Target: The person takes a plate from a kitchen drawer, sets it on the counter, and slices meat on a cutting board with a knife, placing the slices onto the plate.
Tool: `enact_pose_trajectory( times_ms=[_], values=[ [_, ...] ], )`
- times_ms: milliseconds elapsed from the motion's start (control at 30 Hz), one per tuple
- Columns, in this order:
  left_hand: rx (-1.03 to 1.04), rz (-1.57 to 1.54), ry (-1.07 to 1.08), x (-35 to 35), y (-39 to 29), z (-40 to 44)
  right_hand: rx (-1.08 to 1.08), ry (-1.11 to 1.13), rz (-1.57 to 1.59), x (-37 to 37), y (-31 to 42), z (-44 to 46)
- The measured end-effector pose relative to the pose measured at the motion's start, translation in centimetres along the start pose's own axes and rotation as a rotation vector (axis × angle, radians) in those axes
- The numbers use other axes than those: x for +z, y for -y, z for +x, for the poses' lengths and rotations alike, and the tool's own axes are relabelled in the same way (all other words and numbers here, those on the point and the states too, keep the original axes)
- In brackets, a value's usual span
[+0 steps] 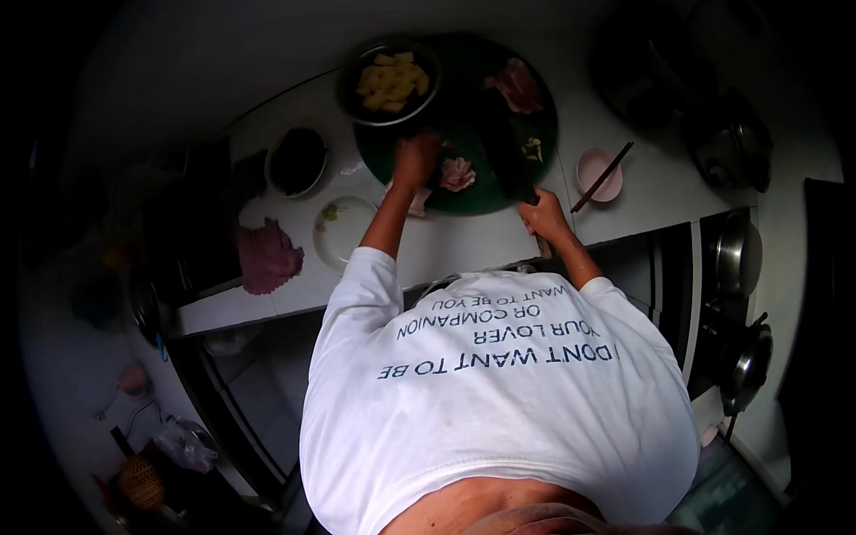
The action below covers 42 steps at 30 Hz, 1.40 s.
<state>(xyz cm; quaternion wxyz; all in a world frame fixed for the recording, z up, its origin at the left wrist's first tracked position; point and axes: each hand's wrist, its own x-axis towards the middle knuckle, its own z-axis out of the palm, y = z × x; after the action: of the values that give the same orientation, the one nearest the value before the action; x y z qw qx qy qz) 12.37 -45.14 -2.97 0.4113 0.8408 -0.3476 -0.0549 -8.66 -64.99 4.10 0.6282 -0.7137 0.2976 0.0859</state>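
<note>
My right hand (544,217) is wrapped round the handle of a dark broad-bladed kitchen knife (504,147), its blade lying over the round green cutting board (473,198). On the left part of the board, my left hand (417,160) is beside a small heap of sliced raw meat (457,175); its fingers are dark and smeared. Below that hand, a paler piece of meat (417,201) lies at the board's edge, partly hidden by my wrist. A larger raw meat piece (515,86) rests at the upper right of the board, with small pale-yellow bits (532,149) lower down.
A metal bowl of yellow chunks (392,82) overlaps the board's upper left. Leftward are a dark-filled bowl (298,161), a white plate (343,234) with green scraps and a purple cloth (267,257). Rightward stand a pink bowl (599,175) with chopsticks (603,176) and a dark pot (727,143).
</note>
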Motion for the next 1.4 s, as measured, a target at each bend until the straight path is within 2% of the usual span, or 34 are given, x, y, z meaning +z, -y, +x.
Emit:
enact_pose_trajectory(
  times_ms=[33, 133, 233, 333, 433, 467, 567, 600, 700, 733, 867, 967, 1000, 1100, 1200, 1300, 1400],
  values=[
    [0.117, 0.070, 0.105, 0.0, -0.5, -0.6, -0.002, -0.007, -0.027, 0.0, -0.4, -0.4],
    [0.310, 0.173, 0.132, 2.7, -2.0, -2.5, 0.018, 0.005, -0.074, 0.1, -1.3, -1.4],
    [0.017, 0.146, -0.037, 3.0, -6.3, -3.1, 0.032, 0.007, -0.088, 0.7, -1.6, -2.1],
    [-0.019, 0.323, 0.075, 3.6, -5.3, -2.8, -0.015, -0.022, -0.177, 0.8, -2.8, -2.0],
    [-0.230, -0.142, -0.143, 3.2, -2.3, -3.6, -0.036, -0.070, -0.198, 0.7, -2.1, -2.4],
    [-0.368, -0.154, -0.130, 2.1, -2.4, -3.1, -0.032, -0.087, -0.189, 0.7, -1.8, -2.7],
    [-0.374, -0.128, -0.275, -0.1, -4.5, -2.1, -0.044, -0.114, -0.174, 0.5, -2.5, -2.5],
    [-0.284, -0.086, -0.296, -0.2, -5.0, -2.0, -0.066, -0.113, -0.167, 0.5, -2.8, -2.4],
    [-0.135, 0.034, -0.115, 1.6, -4.6, -2.5, -0.095, -0.105, -0.144, 0.5, -3.7, -1.9],
    [-0.141, -0.076, -0.017, 2.2, -4.3, -2.8, -0.081, -0.098, -0.137, 0.5, -3.9, -1.8],
    [-0.216, -0.047, -0.090, 0.6, -4.5, -3.0, -0.090, -0.133, -0.137, 0.6, -4.2, -2.1],
    [0.020, 0.260, -0.068, -1.3, -5.0, -1.0, -0.127, -0.158, -0.122, 0.7, -5.2, -2.2],
    [0.063, 0.229, -0.098, -0.8, -4.6, -0.3, -0.095, -0.145, -0.122, 0.7, -4.9, -2.3],
    [0.352, 0.504, 0.322, 1.0, -0.8, 1.4, -0.065, -0.129, -0.145, 0.6, -4.4, -2.8],
    [0.059, 0.156, 0.068, 2.0, -2.0, -0.1, -0.128, -0.154, -0.190, 0.7, -4.7, -3.2],
    [-0.212, -0.050, 0.036, 1.3, -4.6, -1.3, -0.131, -0.159, -0.178, 0.9, -4.6, -3.8],
    [-0.352, -0.011, -0.028, 1.0, -5.6, -2.7, -0.137, -0.141, -0.159, 1.1, -4.2, -4.1]
  ],
)
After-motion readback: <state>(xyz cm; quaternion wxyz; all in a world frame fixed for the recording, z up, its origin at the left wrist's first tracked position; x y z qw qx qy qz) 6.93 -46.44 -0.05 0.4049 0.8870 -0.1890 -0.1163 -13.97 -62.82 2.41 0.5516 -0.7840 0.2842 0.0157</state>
